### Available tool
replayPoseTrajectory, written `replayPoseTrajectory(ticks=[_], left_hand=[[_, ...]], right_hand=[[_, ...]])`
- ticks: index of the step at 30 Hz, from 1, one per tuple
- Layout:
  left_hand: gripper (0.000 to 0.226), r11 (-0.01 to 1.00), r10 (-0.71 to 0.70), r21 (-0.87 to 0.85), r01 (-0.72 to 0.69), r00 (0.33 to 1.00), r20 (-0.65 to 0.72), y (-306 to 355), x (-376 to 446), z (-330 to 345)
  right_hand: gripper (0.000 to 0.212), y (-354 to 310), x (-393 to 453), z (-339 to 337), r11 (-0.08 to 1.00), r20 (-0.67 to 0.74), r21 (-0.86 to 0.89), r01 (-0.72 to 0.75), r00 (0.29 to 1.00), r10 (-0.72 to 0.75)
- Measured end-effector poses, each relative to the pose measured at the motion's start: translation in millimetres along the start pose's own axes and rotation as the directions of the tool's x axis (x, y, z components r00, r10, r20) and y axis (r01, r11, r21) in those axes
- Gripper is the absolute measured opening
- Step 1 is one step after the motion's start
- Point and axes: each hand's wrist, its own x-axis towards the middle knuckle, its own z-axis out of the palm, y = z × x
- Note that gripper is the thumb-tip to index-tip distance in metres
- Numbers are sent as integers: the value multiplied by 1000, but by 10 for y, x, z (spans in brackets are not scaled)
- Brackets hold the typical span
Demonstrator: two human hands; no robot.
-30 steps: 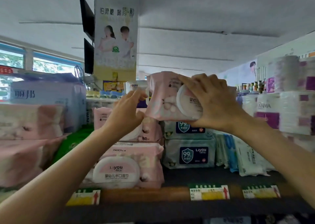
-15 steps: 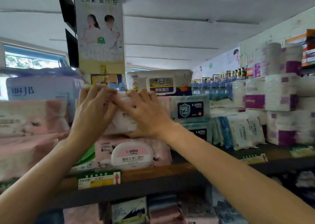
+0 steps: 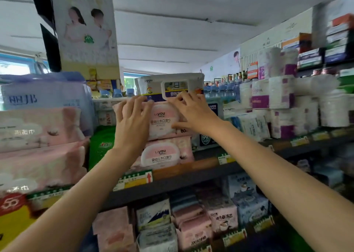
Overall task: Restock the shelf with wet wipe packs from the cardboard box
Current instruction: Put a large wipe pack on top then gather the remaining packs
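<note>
Pink wet wipe pack (image 3: 162, 120) stacked on dark shelf (image 3: 191, 177); left hand (image 3: 132, 121), right hand (image 3: 193, 113) pressing it, fingers spread; white ceiling (image 3: 191, 31).

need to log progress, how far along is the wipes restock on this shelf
Done: one pink wipe pack already lies at the shelf front. In hand: the left hand and right hand rest with spread fingers on the upper pink pack, seating it on top. Left: the cardboard box is out of view, so remaining stock is unknown.
</note>
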Motion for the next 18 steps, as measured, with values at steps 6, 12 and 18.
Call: replayPoseTrajectory(ticks=[6, 12, 18], left_hand=[[49, 949, 252, -197, -244, 967, 16, 1024, -291, 206], [48, 795, 512, -465, -389, 842, 171, 2354, -562, 386], [49, 474, 838, -725, -500, 510, 196, 3998, -1280, 409]], right_hand=[[54, 365, -814, -247, 971, -7, 15, -239, 971, 239], [42, 1039, -2394, -537, 765, 354, -77, -640, 700, 621], [32, 1258, -4626, -1079, 419, 612, -284, -862, 173, 771]])
